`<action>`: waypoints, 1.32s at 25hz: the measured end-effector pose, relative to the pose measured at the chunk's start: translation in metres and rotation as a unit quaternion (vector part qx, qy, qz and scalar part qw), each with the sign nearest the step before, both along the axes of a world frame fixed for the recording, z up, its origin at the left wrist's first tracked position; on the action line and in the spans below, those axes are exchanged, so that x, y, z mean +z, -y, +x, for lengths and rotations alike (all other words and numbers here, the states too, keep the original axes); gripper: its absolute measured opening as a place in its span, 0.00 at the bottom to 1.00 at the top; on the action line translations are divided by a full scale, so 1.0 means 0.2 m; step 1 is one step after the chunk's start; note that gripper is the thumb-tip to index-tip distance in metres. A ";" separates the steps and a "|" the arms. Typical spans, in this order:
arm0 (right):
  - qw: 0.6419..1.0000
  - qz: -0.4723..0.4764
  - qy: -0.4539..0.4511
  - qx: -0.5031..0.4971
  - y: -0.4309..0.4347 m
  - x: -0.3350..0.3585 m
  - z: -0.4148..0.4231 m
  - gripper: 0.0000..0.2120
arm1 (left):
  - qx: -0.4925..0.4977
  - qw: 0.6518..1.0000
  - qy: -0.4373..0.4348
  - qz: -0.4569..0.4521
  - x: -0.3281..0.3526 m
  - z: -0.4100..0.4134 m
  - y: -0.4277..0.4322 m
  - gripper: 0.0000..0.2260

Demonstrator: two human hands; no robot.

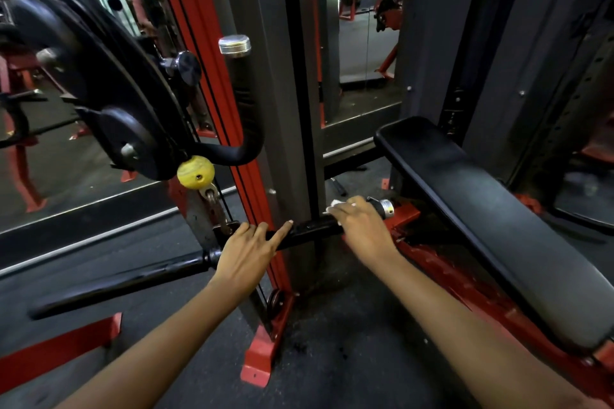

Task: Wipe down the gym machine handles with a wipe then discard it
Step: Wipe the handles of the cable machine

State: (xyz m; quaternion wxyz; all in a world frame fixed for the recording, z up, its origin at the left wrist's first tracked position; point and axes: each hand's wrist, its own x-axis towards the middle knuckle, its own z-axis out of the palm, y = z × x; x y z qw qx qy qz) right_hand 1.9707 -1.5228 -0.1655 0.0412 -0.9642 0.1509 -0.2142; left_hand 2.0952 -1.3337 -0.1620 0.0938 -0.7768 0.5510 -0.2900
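A long black bar handle [309,231] hangs low from a cable clip under a yellow stopper ball [195,172]. My left hand [247,251] rests on the bar near its middle, fingers curled over it and the index finger lying straight along it. My right hand [360,224] grips the bar's right part with a white wipe [334,206] wrapped under the fingers; only a corner of the wipe shows. The bar's silver end cap [385,207] sticks out past my right hand. An upright black grip with a chrome cap [235,45] stands above.
The red and grey machine upright [265,143] rises just behind the bar. A black padded bench [481,219] on a red frame runs along the right. A black pulley housing [109,93] hangs at left. Dark rubber floor [349,359] lies below, mirrors behind.
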 end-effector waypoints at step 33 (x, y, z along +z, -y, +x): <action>0.873 0.389 0.257 -0.143 0.23 -0.16 -0.18 0.19 | 0.031 0.972 -0.232 -0.010 -0.05 -0.22 0.50 0.25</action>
